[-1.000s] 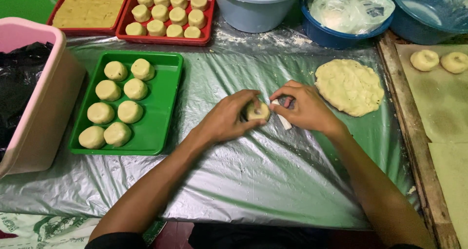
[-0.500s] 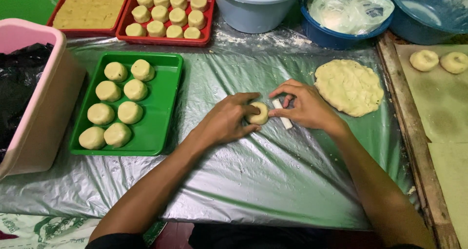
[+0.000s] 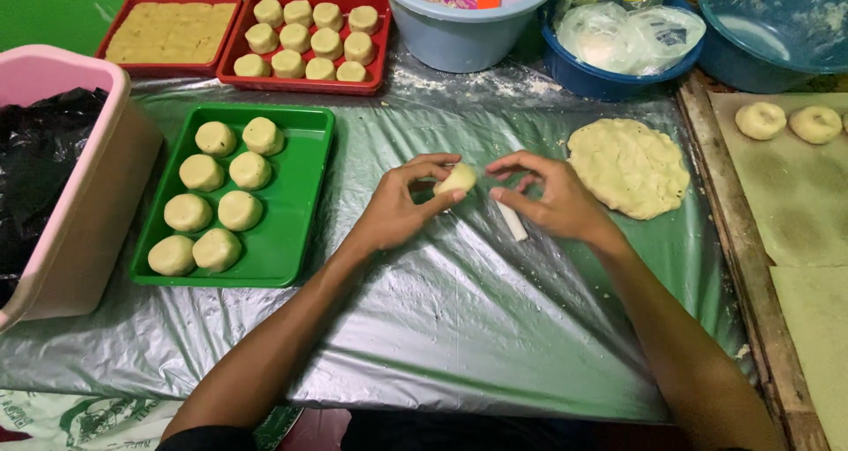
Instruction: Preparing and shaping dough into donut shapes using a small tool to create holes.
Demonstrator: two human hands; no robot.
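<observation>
My left hand pinches a small pale dough ball between thumb and fingertips, just above the plastic-covered table. My right hand hovers beside it with curled fingers, apart from the ball and holding nothing. Under my right palm lies a short white stick-like tool on the plastic. A flattened slab of dough lies to the right of my right hand. A green tray on the left holds several round dough pieces.
A pink tub with black plastic inside stands at far left. Two red trays sit at the back, one with dough rounds, one with a flat yellow slab. Blue bowls stand behind. A wooden board at right carries two dough rings.
My right hand's fingers have come off the dough ball, which now rests in my left fingertips alone. Both hands stay over the same spot.
</observation>
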